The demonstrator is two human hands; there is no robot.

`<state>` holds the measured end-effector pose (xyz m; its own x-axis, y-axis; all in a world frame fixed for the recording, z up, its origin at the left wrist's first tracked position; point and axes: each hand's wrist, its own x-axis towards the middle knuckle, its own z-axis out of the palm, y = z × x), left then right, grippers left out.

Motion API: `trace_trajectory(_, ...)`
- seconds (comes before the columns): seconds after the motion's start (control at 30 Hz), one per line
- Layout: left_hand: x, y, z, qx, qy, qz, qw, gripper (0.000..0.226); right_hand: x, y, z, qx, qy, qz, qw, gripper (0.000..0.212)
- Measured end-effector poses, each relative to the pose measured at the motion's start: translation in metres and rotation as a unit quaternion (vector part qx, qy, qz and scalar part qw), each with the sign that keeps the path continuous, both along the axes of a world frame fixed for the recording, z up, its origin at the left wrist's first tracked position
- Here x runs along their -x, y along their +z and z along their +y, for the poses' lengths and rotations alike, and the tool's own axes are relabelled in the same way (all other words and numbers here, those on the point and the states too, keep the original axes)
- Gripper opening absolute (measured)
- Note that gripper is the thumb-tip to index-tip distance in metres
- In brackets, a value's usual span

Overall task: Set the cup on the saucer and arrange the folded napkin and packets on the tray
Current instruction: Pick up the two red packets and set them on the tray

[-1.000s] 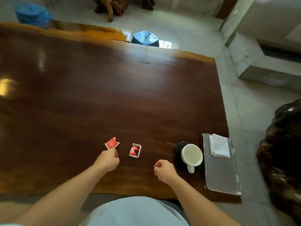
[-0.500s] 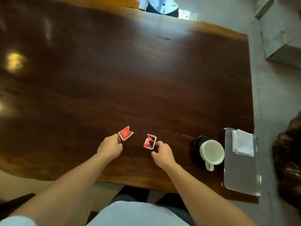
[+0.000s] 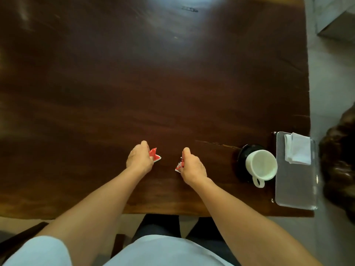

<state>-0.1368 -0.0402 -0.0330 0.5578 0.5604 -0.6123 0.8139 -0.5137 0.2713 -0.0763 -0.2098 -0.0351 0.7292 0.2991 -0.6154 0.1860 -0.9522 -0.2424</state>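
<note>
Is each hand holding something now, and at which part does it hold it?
The left hand pinches a red packet by one edge; the right hand pinches the other packet by one side, partly covering it.

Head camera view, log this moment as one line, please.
left hand pinches red packet | right hand pinches second packet | cup on saucer | folded napkin on tray | neither packet on tray yet
</note>
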Motion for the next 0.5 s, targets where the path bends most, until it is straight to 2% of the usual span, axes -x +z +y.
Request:
trace_trajectory(0.13,0.013,0.014,-0.001,0.102,-0.016,0.009,0.995,0.029,0.003,0.019,-0.014,-0.024,-0.084,0.117,0.989,0.026)
trace_trajectory(0.23,0.021,0.033,-0.001,0.176,0.031,-0.011,0.984,0.015,0.005,0.039,-0.022,-0.051,-0.138,0.181,0.972,0.008)
trace_trajectory(0.33,0.02,0.055,-0.006,0.272,0.081,-0.029,0.959,0.014,0.003,0.062,-0.022,-0.099,-0.184,0.218,0.953,0.01)
trace_trajectory(0.5,0.018,0.086,-0.02,0.393,0.13,-0.109,0.904,0.017,-0.004,0.101,-0.021,-0.263,-0.27,0.239,0.895,0.022)
